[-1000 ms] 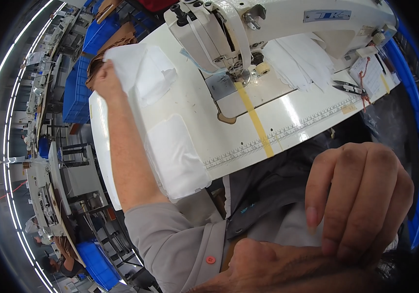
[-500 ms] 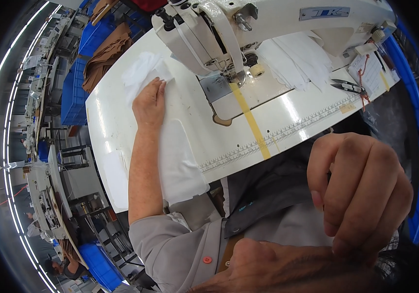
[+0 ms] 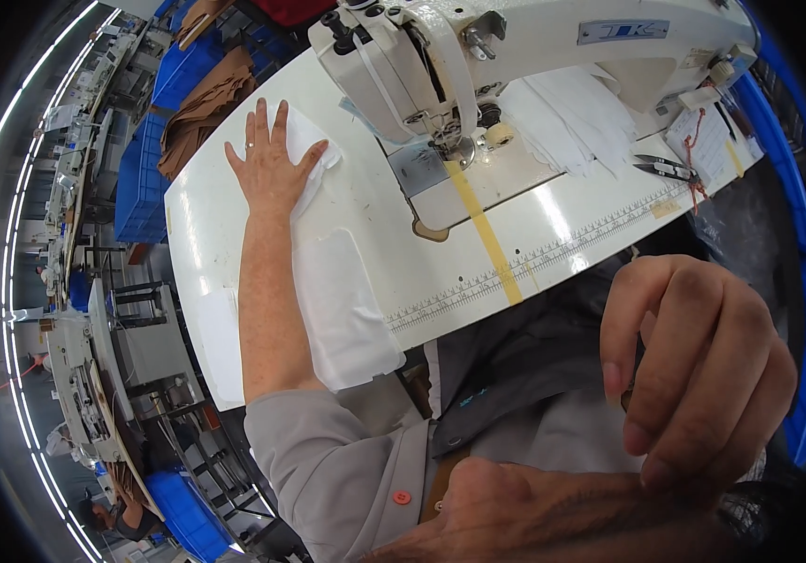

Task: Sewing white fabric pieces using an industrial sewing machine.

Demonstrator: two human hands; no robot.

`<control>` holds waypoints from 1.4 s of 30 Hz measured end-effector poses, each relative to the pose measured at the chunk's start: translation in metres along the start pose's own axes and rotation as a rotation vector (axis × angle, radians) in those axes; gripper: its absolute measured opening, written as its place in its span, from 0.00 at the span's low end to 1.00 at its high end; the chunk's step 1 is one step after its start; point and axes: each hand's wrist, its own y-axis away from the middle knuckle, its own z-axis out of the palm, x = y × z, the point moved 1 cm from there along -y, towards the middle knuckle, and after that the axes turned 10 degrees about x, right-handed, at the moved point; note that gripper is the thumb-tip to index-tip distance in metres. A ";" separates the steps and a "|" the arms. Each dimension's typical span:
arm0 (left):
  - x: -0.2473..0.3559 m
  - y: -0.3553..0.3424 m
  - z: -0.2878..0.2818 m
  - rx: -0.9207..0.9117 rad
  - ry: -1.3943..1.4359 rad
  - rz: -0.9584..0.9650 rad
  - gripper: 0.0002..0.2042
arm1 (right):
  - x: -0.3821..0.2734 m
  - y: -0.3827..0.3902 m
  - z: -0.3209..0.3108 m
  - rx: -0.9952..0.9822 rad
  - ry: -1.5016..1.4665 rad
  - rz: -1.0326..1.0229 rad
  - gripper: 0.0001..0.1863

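Observation:
My left hand [image 3: 270, 164] lies flat with its fingers spread, pressing on a white cloth piece [image 3: 304, 141] at the left of the sewing table. Its palm covers part of that cloth. Beside my left forearm, another white cloth piece [image 3: 342, 300] reaches to the front edge of the table. Close to the camera at the lower right, my right hand [image 3: 703, 366] is raised off the table with its fingers curled in. Whatever those fingers may hold is hidden. A white sewing machine [image 3: 403, 84] stands right of my left hand, its needle area over the metal plate.
A stack of white cloth [image 3: 567, 122] lies behind the needle area. Thread snips [image 3: 668, 169] and a paper sheet rest at the table's right end. Yellow tape [image 3: 483, 230] crosses the printed ruler. Blue crates [image 3: 140, 188] and brown cloth pieces [image 3: 206, 108] stand beyond the left edge.
My left hand has opened from a bunched grip on the cloth to spread fingers and shifted slightly left and away. The cloth beneath lies flatter. My right hand has barely moved.

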 end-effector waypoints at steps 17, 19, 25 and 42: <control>-0.007 0.004 0.027 -0.315 0.190 -0.257 0.42 | 0.220 -0.012 0.014 -0.400 1.145 0.113 0.40; -0.013 0.000 0.030 -0.303 0.228 -0.257 0.43 | 0.225 -0.006 0.020 -0.479 1.124 0.161 0.40; -0.042 0.017 -0.004 0.292 0.145 -0.123 0.27 | 0.206 0.027 0.030 -0.730 1.056 0.130 0.37; 0.070 0.198 -0.158 -0.050 0.832 -0.469 0.05 | 0.156 0.059 0.043 -0.673 0.961 0.165 0.26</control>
